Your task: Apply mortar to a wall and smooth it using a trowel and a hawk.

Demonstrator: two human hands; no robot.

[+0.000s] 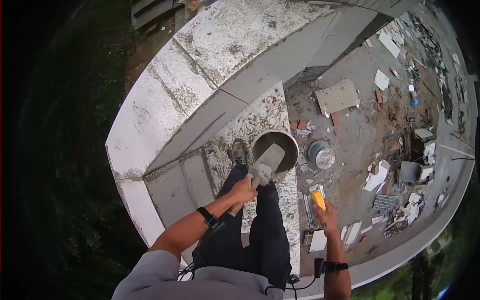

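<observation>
My left hand [243, 190] is closed round the wooden handle of a mortar-caked trowel [271, 156] with a flat grey blade. The blade reaches over the mouth of a round bucket [294, 140], its inside grey and dark. At the right, my right hand [328, 219] is wrapped round a tool with a yellow handle [318, 200]. A pale, narrow metallic shape lies beside that handle; whether it is the tool's blade I cannot tell. Both wrists wear black bands. My shoe [239, 152] stands left of the bucket on a pale, mortar-spattered surface.
A wide concrete parapet [165, 105] curves along the left and top. Dark greenery lies far below beyond it. Lower down on the right, the floor holds a second bucket [321, 154], a beige board [337, 96], bricks and scattered rubble. The spattered surface underfoot ends at a straight right edge.
</observation>
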